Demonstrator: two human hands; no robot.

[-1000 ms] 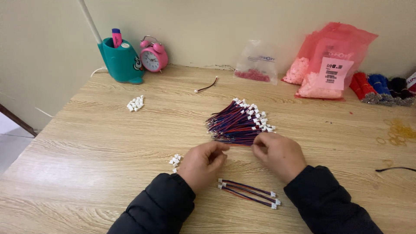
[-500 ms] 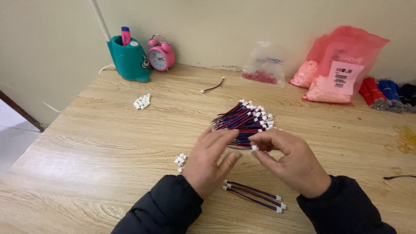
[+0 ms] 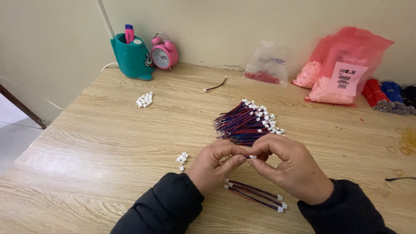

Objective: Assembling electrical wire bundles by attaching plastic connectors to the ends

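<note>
Both hands [image 3: 255,167] have drawn together, pinching a small white connector [image 3: 252,156].

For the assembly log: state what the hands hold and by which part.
Both hands, left hand and right hand, pinch one thin wire lead between their fingertips, at its end by the small white connector. The rest of the lead is hidden.

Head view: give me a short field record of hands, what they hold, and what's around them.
left hand: fingers pinched on a small white connector, meeting the right
right hand: fingers pinched on the same connector
wire bundle: red and blue leads with white plugs, lying just beyond the hands
finished leads: a few, plugs on both ends, under the wrists
loose connectors: small pile left of the left hand
second pile: farther left
table: light wood
back edge: teal pen holder, pink alarm clock, pink bag
</note>
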